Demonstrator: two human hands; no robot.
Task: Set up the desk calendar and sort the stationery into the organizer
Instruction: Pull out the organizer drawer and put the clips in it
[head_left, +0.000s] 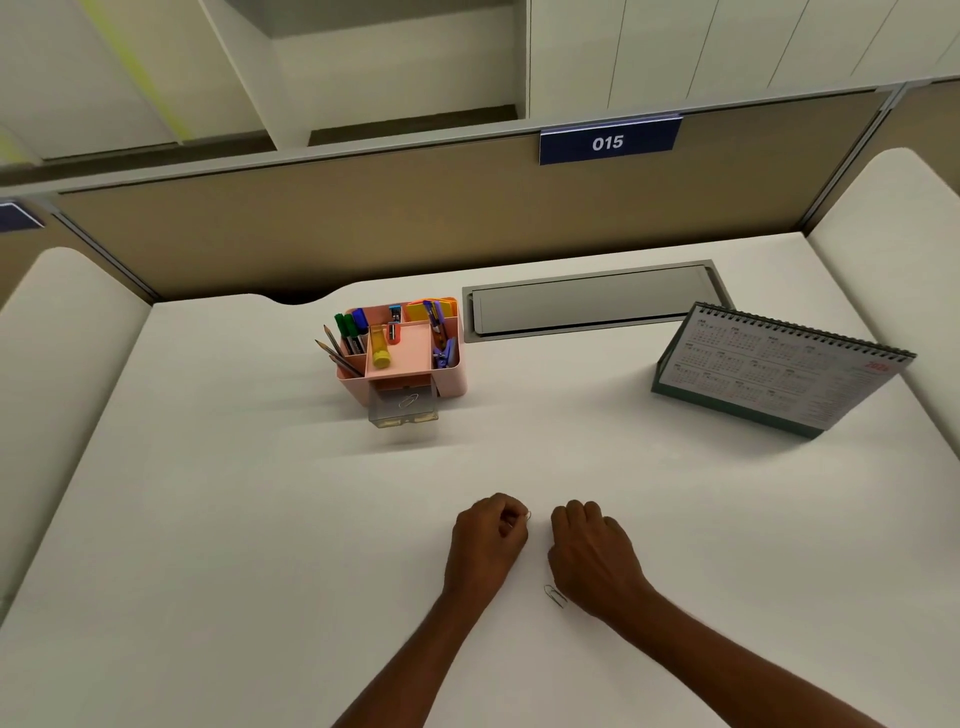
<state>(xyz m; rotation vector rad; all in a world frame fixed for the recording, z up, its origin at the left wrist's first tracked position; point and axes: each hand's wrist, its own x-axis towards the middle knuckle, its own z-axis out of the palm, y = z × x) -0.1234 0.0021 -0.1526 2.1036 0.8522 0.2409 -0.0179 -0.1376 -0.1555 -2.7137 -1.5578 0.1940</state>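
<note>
Clip in hand (527, 516): pinched at the fingertips of the left hand (488, 532), low over the near middle of the bench (234, 519), well apart from the organizer.
Loose clip (556, 596): lies flat on the bench, just beside the heel of the right hand (592, 553).
Hands: side by side, not touching; left clamped on its clip; right knuckles-up with fingers curled under, cannot tell whether anything sits in them.
Risk: thin wire and a light pinch, so likely to slip on the way across; loose clip easily swept off by the right wrist; overshooting the shallow drawer would drop it on the bench.
Drawer (402, 410): clear, pulled out at the organizer's front; holds one paper clip (409, 400).
Organizer (452, 382): pink, back middle of the bench; pencils (337, 353) and markers (350, 330) in the left compartment, yellow-capped tube (381, 349) on the centre tray, sticky notes (422, 310) at back right, purple items (444, 351) along the right side.
Calendar (769, 374): stands propped on its base at far right; looks set up.
</note>
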